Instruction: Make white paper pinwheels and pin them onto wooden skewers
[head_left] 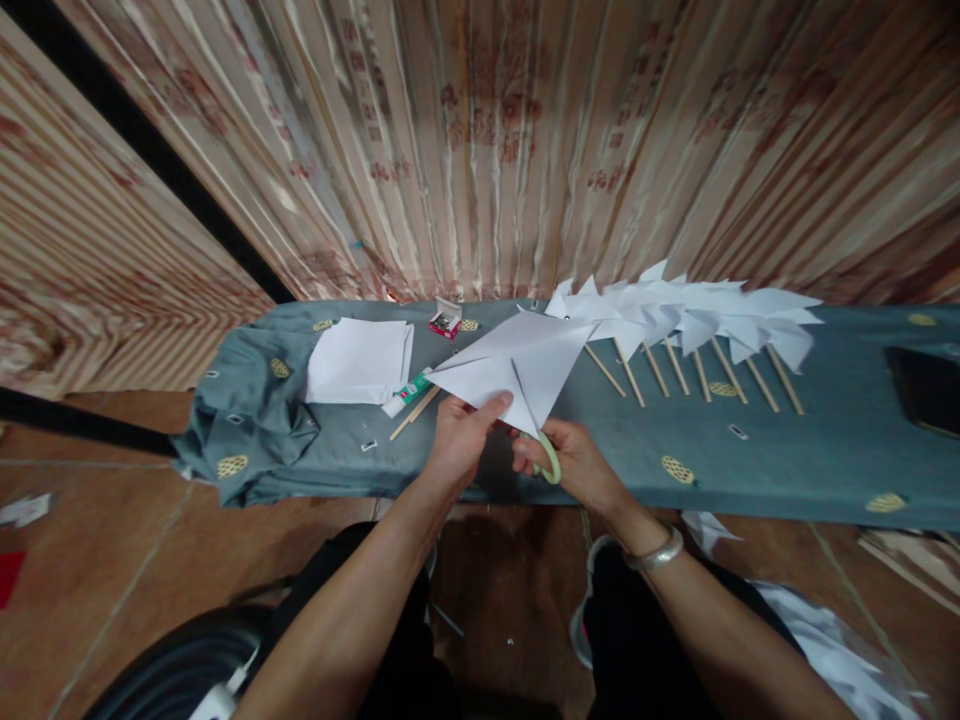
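A sheet of white paper point(517, 360) is held up above the near edge of the cloth-covered table. My left hand point(466, 432) pinches its lower left part, with the thumb on top. In my right hand point(574, 455) are scissors point(551, 460) with pale green handles, fingers closed round the loops. Their blades lie at the paper's lower corner, where a cut line runs up into the sheet. Most of the blades is hidden by the paper. Just left of the paper lie a green and white tube point(409, 392) and thin wooden sticks point(415, 412).
White paper pinwheels point(690, 315) on wooden sticks lie in a row at the right. A stack of white paper point(358, 362) sits left, near a small red box point(445, 320) of metal pieces. A dark phone-like object point(926, 388) lies far right. Behind hangs a curtain point(495, 150).
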